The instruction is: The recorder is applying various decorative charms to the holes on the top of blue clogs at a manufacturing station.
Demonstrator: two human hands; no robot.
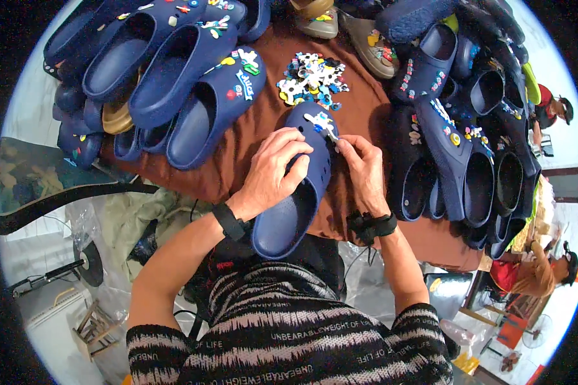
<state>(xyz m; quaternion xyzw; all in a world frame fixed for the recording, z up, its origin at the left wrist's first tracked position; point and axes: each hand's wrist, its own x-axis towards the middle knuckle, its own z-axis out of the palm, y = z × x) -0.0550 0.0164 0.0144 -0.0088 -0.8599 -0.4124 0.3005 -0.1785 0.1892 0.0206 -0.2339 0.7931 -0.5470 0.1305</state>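
Observation:
A navy blue foam clog (284, 221) lies before me, its toe pointing away and its heel near my body. My left hand (277, 165) grips the clog's upper from the left, fingers curled over its holes. A white shoe charm (319, 120) with small coloured parts sits on the toe. My right hand (361, 165) is at the right side of the toe, thumb and forefinger pinched on a small thin light-grey piece (332, 136) beside the charm; its kind cannot be made out. Beyond the toe lies a loose pile of shoe charms (313, 78), mostly white, black, yellow and blue.
A brown cloth (372, 115) covers the table. Stacked navy clogs with charms (219, 102) stand at the left, and more navy clogs (444, 151) at the right. A brown clog (370, 48) lies at the back. Other people (538, 269) are at the far right.

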